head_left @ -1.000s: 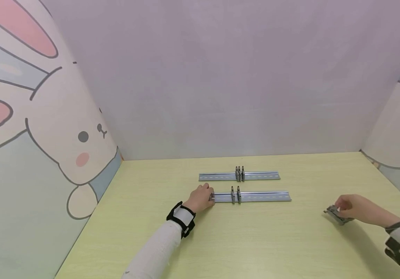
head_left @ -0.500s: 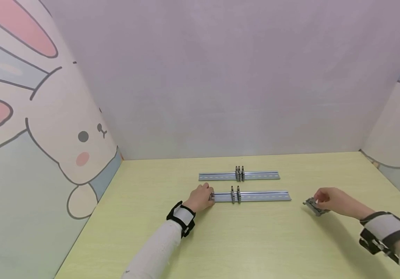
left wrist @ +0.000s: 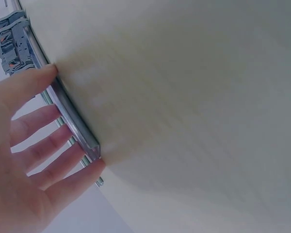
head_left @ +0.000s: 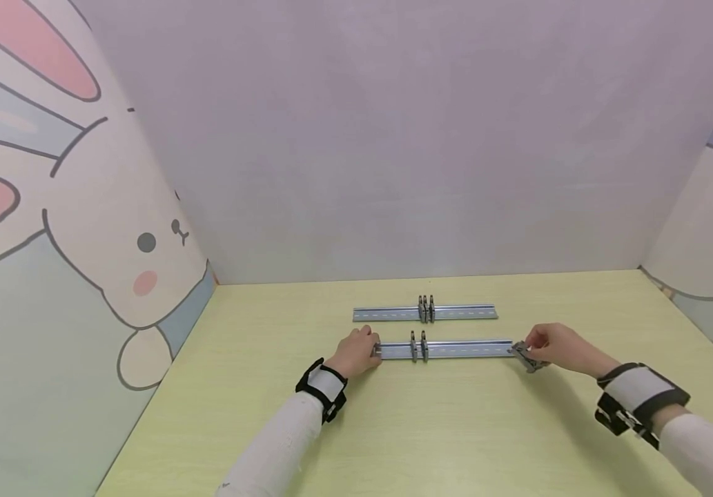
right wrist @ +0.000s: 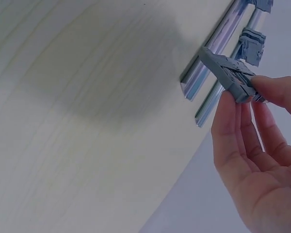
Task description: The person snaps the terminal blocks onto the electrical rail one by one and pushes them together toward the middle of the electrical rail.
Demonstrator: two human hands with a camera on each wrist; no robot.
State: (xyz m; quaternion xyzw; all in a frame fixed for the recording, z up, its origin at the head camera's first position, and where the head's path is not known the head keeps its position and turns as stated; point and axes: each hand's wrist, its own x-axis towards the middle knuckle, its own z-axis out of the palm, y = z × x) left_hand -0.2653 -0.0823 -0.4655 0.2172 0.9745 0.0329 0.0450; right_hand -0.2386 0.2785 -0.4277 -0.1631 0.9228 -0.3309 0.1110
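Nearest me lies a slotted metal DIN rail (head_left: 468,349), with two thin grey terminal blocks (head_left: 420,347) standing upright near its middle. My left hand (head_left: 354,353) holds this rail at its left end; in the left wrist view the thumb and fingers lie along the metal rail (left wrist: 75,116). Between thumb and fingertips my right hand (head_left: 562,346) pinches a loose grey terminal block (head_left: 527,359), tilted, by the front rail's right end. In the right wrist view this terminal block (right wrist: 228,73) overlaps the rails; whether it touches one I cannot tell.
Behind the front rail lies a second, parallel DIN rail (head_left: 387,315) bearing several upright grey terminal blocks (head_left: 426,310). Both rails rest on a pale wood-grain table (head_left: 443,428). A plain pale curtain (head_left: 418,152) hangs behind, and a rabbit-print cloth (head_left: 95,269) stands at the left.
My right hand has moved leftward and slightly away from me with the terminal block, from the table's right side to the front rail's right end. My left hand stays on the rail.
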